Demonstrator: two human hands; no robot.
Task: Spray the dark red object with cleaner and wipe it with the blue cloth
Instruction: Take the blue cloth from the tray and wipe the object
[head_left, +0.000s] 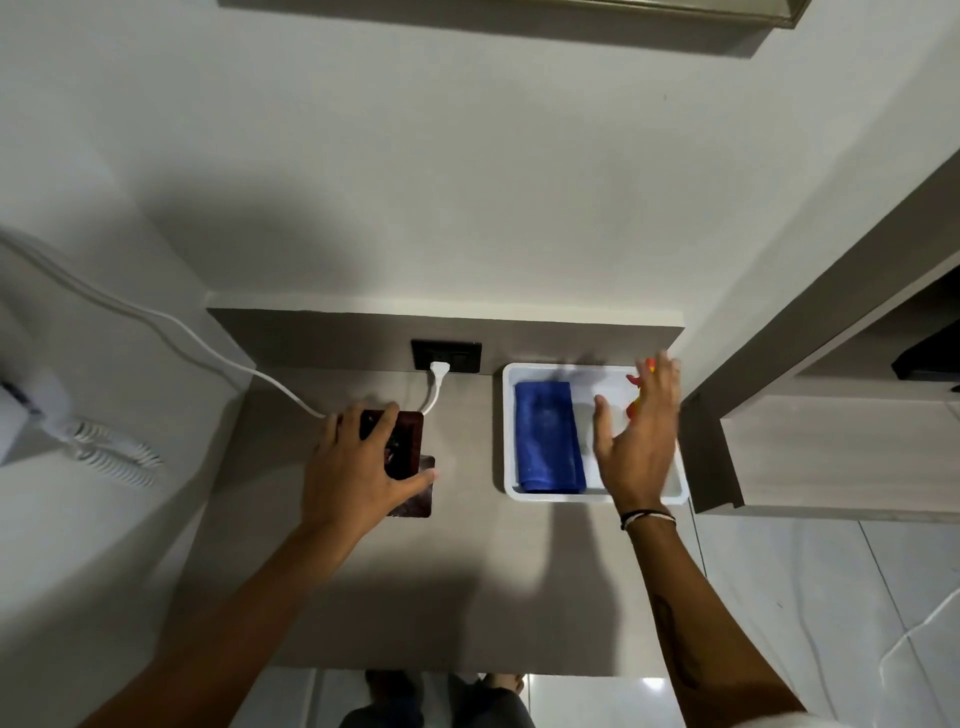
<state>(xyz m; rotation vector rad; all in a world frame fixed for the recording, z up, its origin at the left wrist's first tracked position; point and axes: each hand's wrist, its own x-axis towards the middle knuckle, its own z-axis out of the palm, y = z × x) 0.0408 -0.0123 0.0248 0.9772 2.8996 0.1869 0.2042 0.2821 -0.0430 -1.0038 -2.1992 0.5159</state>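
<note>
Left hand (358, 467) lies over dark red object (408, 447) on the counter (467, 571), fingers across its top, thumb hooked at its right edge, holding it. Right hand (639, 441) is blurred, fingers spread wide, gripping nothing, over the right half of the white tray (507, 426). Blue cloth (548, 436) sits folded in the tray's left half, just left of that hand. Orange-red item (632, 408) is partly hidden behind the fingers.

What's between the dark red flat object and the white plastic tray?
Only bare grey countertop, in the head view, between dark red object and white tray.
</note>
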